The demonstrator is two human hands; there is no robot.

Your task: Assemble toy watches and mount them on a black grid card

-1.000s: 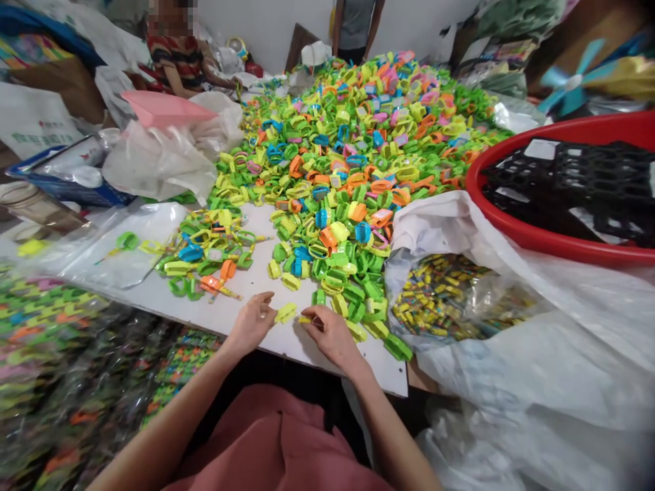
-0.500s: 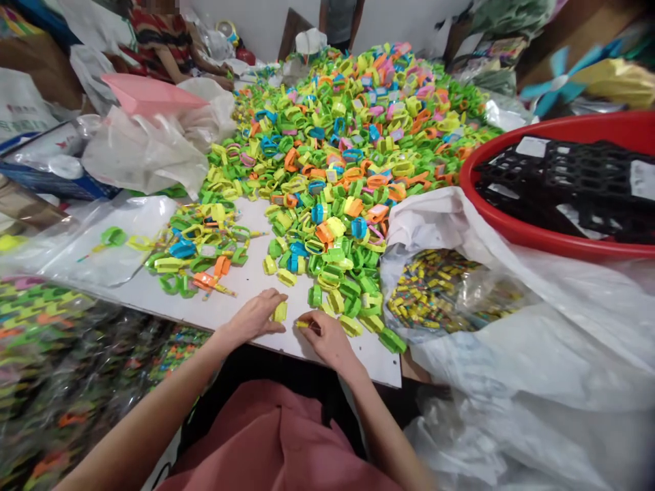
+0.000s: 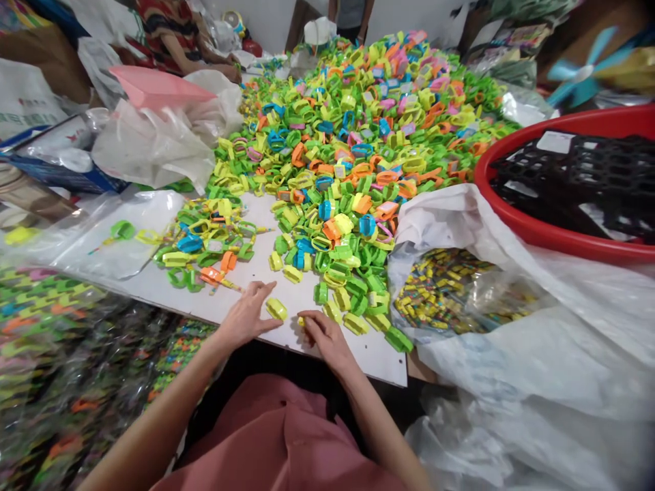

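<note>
My left hand [image 3: 250, 315] is open at the table's front edge, thumb and fingers spread beside a yellow plastic ring piece [image 3: 276, 309] that lies on the white tabletop [image 3: 260, 262]. To the right of that piece, my right hand [image 3: 323, 334] has its fingers pinched on a small yellow piece [image 3: 301, 321], mostly hidden by the fingertips. Green and yellow ring pieces [image 3: 354, 323] lie just beyond my right hand. A smaller group of mixed pieces with thin printed strips [image 3: 212, 258] sits beyond my left hand.
A large heap of coloured pieces [image 3: 358, 136] covers the back. At right are an open white bag of small yellow pieces [image 3: 434, 290] and a red basin [image 3: 516, 218]. Clear plastic bags [image 3: 117, 239] lie left. Another person's arm [image 3: 179, 54] is at the back left.
My left hand has opened and drawn slightly away from the yellow ring piece, which now lies free on the table. The camera view has shifted a little. My right hand stays pinched.
</note>
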